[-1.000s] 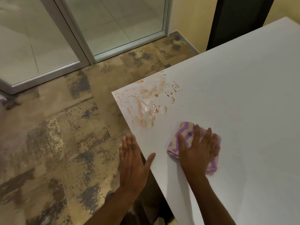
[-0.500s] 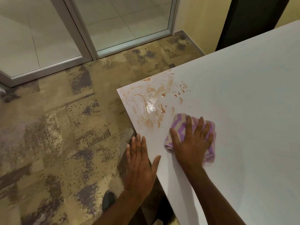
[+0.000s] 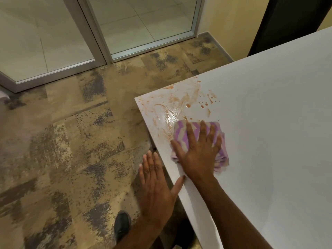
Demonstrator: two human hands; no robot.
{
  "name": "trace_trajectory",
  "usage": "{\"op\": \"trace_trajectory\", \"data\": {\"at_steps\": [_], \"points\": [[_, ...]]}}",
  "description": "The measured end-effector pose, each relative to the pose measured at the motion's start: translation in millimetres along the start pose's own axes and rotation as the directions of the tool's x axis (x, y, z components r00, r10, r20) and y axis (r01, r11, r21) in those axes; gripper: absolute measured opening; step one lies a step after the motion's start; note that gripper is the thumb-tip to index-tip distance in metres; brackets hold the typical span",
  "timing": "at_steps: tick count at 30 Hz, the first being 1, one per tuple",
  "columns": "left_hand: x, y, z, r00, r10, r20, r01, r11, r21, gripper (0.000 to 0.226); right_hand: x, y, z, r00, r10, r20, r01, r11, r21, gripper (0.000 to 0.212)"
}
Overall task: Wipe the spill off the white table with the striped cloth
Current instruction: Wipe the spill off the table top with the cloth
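An orange-brown smeared spill (image 3: 172, 106) with scattered drops covers the near-left corner of the white table (image 3: 269, 123). A folded purple-and-white striped cloth (image 3: 181, 132) lies flat on the table, its far edge touching the spill's near side. My right hand (image 3: 199, 151) presses palm-down on the cloth with fingers spread. My left hand (image 3: 154, 184) hovers flat off the table's left edge, fingers together, thumb tip touching the edge. It holds nothing.
Patterned brown carpet (image 3: 62, 150) lies left of the table. Glass doors with metal frames (image 3: 93, 33) stand at the back. A dark shoe (image 3: 123, 225) shows below my left arm. A dark panel (image 3: 287, 24) stands behind the table.
My right hand has slid the cloth forward and left across the table until it reaches the edge of the spill. My left hand stays beside the table edge.
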State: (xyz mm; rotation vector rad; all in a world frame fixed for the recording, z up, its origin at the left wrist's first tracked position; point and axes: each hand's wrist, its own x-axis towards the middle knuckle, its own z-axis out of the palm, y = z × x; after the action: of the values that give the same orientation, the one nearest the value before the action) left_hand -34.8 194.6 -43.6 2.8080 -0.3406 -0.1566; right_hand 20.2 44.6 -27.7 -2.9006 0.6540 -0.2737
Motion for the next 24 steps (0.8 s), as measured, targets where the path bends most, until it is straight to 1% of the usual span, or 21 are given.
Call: {"op": "trace_trajectory", "data": {"at_steps": [2, 4, 5, 8, 11, 13, 15, 16, 18, 21, 22, 24], "points": [[2, -1, 0, 1.000, 0.000, -0.011, 0.000, 1.000, -0.003, 0.106, 9, 8, 2, 0.994, 0.083, -0.065, -0.083, 0.996, 0.014, 0.073], [4, -2, -1, 1.000, 0.006, -0.013, -0.007, 1.000, -0.019, 0.106, 6, 16, 1, 0.989, 0.125, -0.078, -0.125, 0.992, 0.002, 0.071], [5, -3, -1, 1.000, 0.013, -0.013, -0.013, 1.000, -0.021, 0.107, 0, 19, 0, 0.992, 0.096, -0.077, -0.097, 0.995, -0.018, 0.070], [8, -6, -4, 1.000, 0.026, -0.005, -0.026, 1.000, -0.016, 0.107, -23, 20, -5, 0.994, -0.087, -0.074, 0.084, 0.995, -0.045, 0.067], [11, -11, -7, 0.998, 0.057, 0.016, -0.057, 0.998, -0.003, 0.102, -23, -3, -4, 0.985, -0.171, -0.024, 0.172, 0.985, 0.025, 0.065], [13, -14, -9, 0.996, 0.093, 0.019, -0.093, 0.995, 0.018, 0.103, -9, -24, 1, 0.970, -0.244, -0.021, 0.245, 0.966, 0.079, 0.061], [15, -15, -9, 0.995, 0.103, 0.016, -0.104, 0.993, 0.051, 0.104, 8, -39, 6, 0.960, -0.280, -0.016, 0.280, 0.954, 0.112, 0.059], [16, -15, -10, 0.995, 0.101, 0.015, -0.102, 0.993, 0.062, 0.106, 17, -42, 8, 0.966, -0.258, -0.015, 0.258, 0.959, 0.114, 0.058], [18, -15, -9, 0.996, 0.093, 0.003, -0.093, 0.994, 0.057, 0.107, 31, -40, 12, 0.986, -0.164, -0.010, 0.165, 0.982, 0.088, 0.058], [21, -16, -11, 0.997, 0.080, -0.007, -0.080, 0.997, 0.019, 0.111, 35, -17, 8, 0.999, -0.030, -0.045, 0.033, 0.998, 0.050, 0.060], [21, -16, -11, 0.997, 0.076, -0.001, -0.076, 0.997, 0.016, 0.112, 29, -8, 7, 0.999, -0.007, -0.053, 0.009, 0.999, 0.040, 0.062], [21, -17, -11, 0.998, 0.067, 0.019, -0.067, 0.998, 0.013, 0.113, 9, 6, 3, 0.997, -0.036, -0.062, 0.036, 0.999, -0.008, 0.073]]}}
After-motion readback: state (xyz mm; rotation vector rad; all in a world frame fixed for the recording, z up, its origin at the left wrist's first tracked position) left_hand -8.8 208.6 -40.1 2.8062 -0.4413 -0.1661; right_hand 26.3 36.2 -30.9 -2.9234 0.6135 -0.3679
